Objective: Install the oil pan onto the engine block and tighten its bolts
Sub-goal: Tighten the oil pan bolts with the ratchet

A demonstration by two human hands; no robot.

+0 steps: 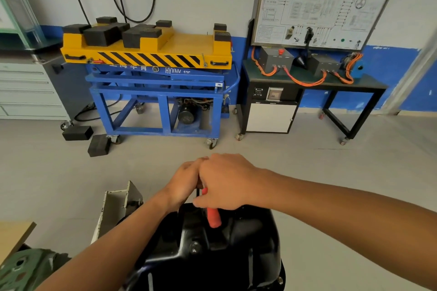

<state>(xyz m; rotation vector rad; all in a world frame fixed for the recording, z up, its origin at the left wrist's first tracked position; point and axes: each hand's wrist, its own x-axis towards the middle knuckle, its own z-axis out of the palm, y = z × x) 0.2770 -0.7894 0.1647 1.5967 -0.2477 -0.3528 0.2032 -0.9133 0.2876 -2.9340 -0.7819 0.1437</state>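
Our right hand (227, 182) is clamping the red tool handle (213, 218) over the far edge of the oil pan (248, 243); our left hand (184, 179) is touching it, grip hidden. The handle is angling back toward us.

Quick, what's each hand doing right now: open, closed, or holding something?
Right hand: grips the red tool handle.
Left hand: cannot be told; its fingers are hidden behind the other hand.

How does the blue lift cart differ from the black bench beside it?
The blue lift cart has a yellow, striped top; the black bench has a dark one. The cart carries black blocks; the bench, grey boxes with orange cables. Both stand on casters.
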